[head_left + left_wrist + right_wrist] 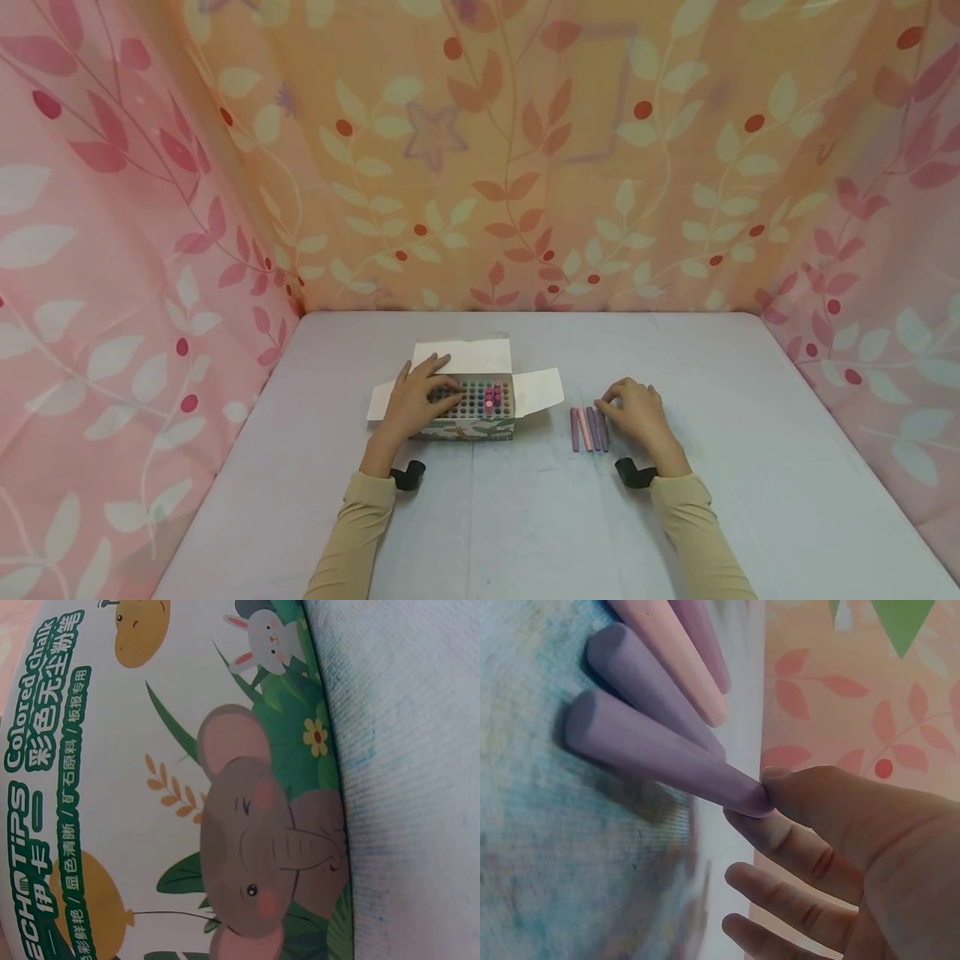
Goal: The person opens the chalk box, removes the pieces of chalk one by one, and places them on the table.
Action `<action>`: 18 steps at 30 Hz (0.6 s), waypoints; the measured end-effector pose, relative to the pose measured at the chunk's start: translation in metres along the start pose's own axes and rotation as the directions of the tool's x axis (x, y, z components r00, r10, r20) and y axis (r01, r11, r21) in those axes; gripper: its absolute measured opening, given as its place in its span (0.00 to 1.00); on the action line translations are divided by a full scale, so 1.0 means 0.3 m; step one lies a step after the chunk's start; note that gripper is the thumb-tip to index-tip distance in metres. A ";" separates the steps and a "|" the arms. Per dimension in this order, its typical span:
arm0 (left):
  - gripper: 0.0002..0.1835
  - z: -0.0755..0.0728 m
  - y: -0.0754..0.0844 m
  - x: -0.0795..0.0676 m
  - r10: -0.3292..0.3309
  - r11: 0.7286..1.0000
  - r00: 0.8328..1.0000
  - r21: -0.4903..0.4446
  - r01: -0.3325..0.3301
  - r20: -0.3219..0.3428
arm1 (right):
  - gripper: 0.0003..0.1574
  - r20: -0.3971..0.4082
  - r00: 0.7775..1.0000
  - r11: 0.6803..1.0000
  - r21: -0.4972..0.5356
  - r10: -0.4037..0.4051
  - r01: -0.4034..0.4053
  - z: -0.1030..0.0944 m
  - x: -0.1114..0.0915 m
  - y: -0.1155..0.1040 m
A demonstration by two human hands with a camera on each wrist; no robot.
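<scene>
An open box of coloured chalk (pixel 450 430) stands left of centre, with chalk ends in rows inside and a few pink chalks (pixel 489 403) standing higher. My left hand (pixel 411 402) rests over its left side, thumb and index finger bent above the chalk, no stick visible between them. The box's printed front (pixel 172 787) fills much of the left wrist view, where that hand is out of sight. To the right, my right hand (pixel 636 410) pinches the far end of the rightmost purple chalk (pixel 652 750). Beside that stick lie another purple chalk (pixel 649 682) and a pink chalk (pixel 675 652).
A mauve chalk (pixel 575 430) lies at the left end of the loose row. The box's white lid flap (pixel 480 357) stands up behind it, and a side flap (pixel 538 392) spreads right. Floral curtains (pixel 480 167) surround the white-covered table (pixel 525 525).
</scene>
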State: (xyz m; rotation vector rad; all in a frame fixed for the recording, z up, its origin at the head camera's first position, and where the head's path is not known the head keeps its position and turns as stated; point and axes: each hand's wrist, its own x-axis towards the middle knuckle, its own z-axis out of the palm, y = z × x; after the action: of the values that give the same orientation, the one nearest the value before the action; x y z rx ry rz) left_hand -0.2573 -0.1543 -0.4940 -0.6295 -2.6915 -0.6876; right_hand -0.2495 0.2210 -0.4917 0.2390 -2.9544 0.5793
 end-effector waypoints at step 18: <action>0.07 0.001 -0.001 -0.001 -0.001 1.000 1.000 -0.003 0.001 -0.003 | 0.09 -0.065 0.998 1.000 -0.014 0.002 -0.003 0.058 0.012 0.016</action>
State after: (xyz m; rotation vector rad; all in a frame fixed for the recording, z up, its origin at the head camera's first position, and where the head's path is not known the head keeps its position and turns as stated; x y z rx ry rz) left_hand -0.2571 -0.1545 -0.4945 -0.6280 -2.6889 -0.6918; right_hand -0.2554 0.2181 -0.5090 0.2112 -2.8956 0.5554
